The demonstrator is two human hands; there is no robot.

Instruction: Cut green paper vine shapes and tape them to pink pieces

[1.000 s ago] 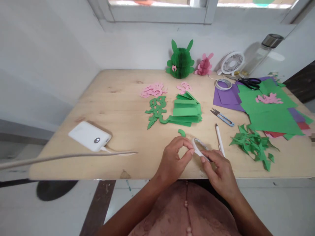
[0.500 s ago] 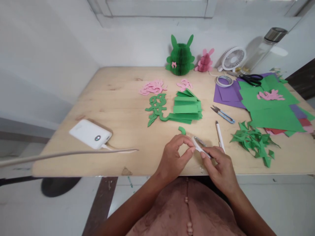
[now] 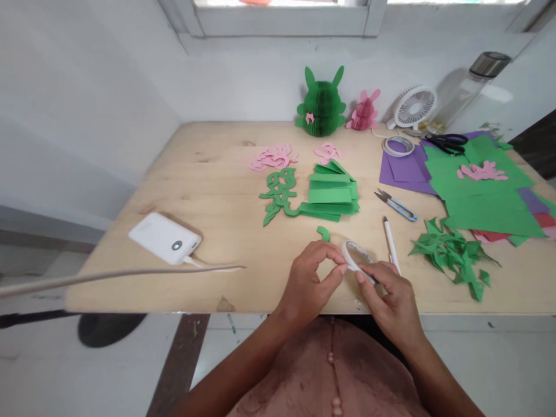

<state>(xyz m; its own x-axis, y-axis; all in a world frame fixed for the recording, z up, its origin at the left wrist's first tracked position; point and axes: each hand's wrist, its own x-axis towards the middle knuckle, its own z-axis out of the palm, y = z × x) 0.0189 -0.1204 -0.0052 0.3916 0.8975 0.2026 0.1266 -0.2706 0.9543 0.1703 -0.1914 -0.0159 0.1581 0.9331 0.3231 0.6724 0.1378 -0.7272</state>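
Tape ring (image 3: 347, 255) tilted slightly, power-bank display (image 3: 176, 245) illegible

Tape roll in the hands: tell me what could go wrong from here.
The tape roll might slip, as the right hand grips only its rim, near the front edge of the table.
Where the left hand pinches at its edge, tape could tear or stick to itself.
The curved green paper piece lies just beyond the left hand and might get brushed aside.
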